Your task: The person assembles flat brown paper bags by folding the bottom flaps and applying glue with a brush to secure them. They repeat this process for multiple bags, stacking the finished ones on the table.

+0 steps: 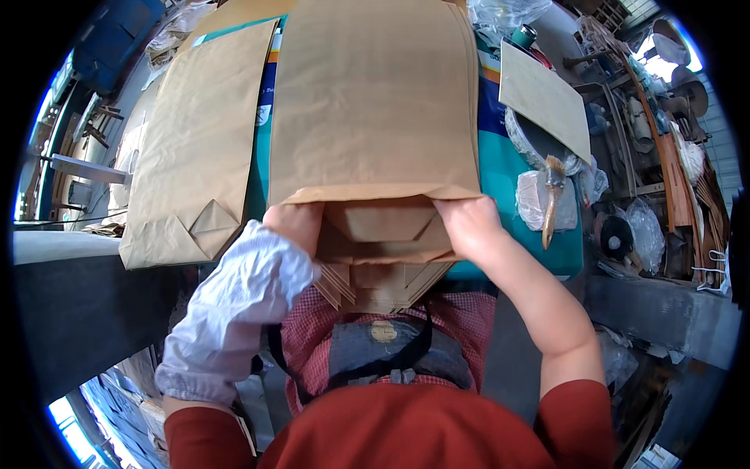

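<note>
A large brown paper bag (375, 117) lies flat in front of me, its near end spread into a wide opening. My left hand (297, 225) reaches into the left corner of this opening, and my right hand (471, 225) into the right corner. Both hands grip the bag's edges, with their fingers mostly hidden by the paper. Folded ends of several more paper bags (383, 297) stick out underneath, toward my lap. A pale sleeve cover (234, 301) wraps my left forearm; the right forearm is bare.
Left of the stack lies another brown paper bag (199, 141) with a folded end. On the right a brush (553, 195) rests across a plastic-wrapped block (535, 199), near a flat pale board (547, 98) over a round container (531, 144). Teal sheeting (498, 172) covers the work surface.
</note>
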Demonstrator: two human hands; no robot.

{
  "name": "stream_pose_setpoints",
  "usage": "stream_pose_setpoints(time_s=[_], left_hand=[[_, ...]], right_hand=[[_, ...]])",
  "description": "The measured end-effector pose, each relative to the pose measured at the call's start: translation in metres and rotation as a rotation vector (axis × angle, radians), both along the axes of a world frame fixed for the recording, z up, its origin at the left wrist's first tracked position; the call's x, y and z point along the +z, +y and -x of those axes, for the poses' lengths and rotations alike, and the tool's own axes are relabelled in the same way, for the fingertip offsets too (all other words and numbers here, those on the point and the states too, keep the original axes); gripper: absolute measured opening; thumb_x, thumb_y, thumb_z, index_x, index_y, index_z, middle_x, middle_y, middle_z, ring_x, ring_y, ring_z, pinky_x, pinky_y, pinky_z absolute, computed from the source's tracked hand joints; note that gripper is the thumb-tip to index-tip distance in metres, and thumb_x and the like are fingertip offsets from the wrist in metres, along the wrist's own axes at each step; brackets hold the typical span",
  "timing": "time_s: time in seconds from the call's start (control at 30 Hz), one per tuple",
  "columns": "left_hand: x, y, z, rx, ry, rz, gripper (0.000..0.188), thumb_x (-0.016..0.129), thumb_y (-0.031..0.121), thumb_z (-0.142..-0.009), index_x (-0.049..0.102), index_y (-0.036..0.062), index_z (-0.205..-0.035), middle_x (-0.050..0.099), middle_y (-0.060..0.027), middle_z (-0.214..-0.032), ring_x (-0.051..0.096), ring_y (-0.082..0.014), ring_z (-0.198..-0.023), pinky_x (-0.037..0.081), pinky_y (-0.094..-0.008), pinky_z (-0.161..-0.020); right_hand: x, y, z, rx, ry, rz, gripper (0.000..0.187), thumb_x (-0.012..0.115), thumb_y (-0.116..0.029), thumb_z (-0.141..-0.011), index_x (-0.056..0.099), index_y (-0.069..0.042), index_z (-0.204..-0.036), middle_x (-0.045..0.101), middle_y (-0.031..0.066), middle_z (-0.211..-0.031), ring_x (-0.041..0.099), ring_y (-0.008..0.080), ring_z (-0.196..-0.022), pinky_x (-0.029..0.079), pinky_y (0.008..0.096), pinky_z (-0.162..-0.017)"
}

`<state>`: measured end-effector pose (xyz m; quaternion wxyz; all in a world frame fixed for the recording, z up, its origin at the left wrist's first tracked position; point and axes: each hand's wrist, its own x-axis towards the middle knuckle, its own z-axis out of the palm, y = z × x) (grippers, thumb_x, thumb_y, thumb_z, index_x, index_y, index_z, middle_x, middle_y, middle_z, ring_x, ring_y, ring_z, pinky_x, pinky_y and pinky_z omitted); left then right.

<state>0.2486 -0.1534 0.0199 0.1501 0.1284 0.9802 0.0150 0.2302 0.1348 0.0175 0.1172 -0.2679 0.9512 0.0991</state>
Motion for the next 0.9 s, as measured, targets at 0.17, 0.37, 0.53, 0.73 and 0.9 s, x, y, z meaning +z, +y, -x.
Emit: stream_pose_setpoints(time_s=[0.17, 0.37, 0.53, 0.73, 0.9], left_hand=[[0.0, -0.014, 0.022, 0.021, -0.421, -0.413, 0.058, 0.063, 0.008, -0.066, 0.059, 0.0106, -0.124, 0.06, -0.0124, -0.119, 0.057, -0.0309, -0.114, 0.046, -0.0353, -0.098], [0.007, -0.019, 0.029, -0.174, -0.439, -0.493, 0.042, 0.069, 0.01, -0.066, 0.07, 0.0075, -0.108, 0.058, -0.0132, -0.118, 0.058, -0.0307, -0.112, 0.046, -0.0343, -0.096], [-0.013, 0.005, 0.022, 0.173, -0.305, -0.385, 0.022, 0.075, 0.019, -0.073, 0.071, 0.0046, -0.089, 0.066, -0.0154, -0.096, 0.065, -0.0298, -0.091, 0.05, -0.0369, -0.079], [-0.052, 0.002, 0.018, 0.277, -0.228, -0.544, 0.017, 0.072, 0.021, -0.078, 0.068, 0.0062, -0.084, 0.066, -0.0147, -0.079, 0.065, -0.0306, -0.078, 0.05, -0.0414, -0.069], [-0.048, -0.001, 0.029, 0.131, -0.218, -0.464, 0.018, 0.072, 0.019, -0.076, 0.066, 0.0033, -0.081, 0.064, -0.0167, -0.081, 0.063, -0.0327, -0.079, 0.049, -0.0416, -0.071]], right_hand=[[0.035, 0.011, 0.001, 0.036, -0.648, 0.383, 0.037, 0.065, -0.002, -0.066, 0.058, -0.006, -0.102, 0.061, 0.0107, -0.096, 0.063, 0.0292, -0.095, 0.051, 0.0378, -0.078], [0.019, 0.008, 0.002, -0.087, -0.352, 0.713, 0.01, 0.07, -0.012, -0.075, 0.068, -0.003, -0.075, 0.066, 0.0146, -0.078, 0.064, 0.0316, -0.073, 0.052, 0.0397, -0.068], [-0.022, -0.012, 0.011, -0.202, -0.165, 0.389, 0.017, 0.071, -0.018, -0.079, 0.067, -0.001, -0.08, 0.066, 0.017, -0.078, 0.066, 0.0344, -0.075, 0.053, 0.0429, -0.07], [0.039, 0.027, -0.033, 0.095, 0.174, 0.847, 0.013, 0.073, -0.003, -0.073, 0.062, -0.004, -0.079, 0.06, 0.0118, -0.078, 0.063, 0.0299, -0.071, 0.05, 0.0389, -0.061], [0.038, 0.171, -0.027, -0.097, 0.501, 0.214, 0.019, 0.066, -0.006, -0.078, 0.067, -0.008, -0.097, 0.054, 0.0077, -0.079, 0.059, 0.0265, -0.071, 0.051, 0.0373, -0.063]])
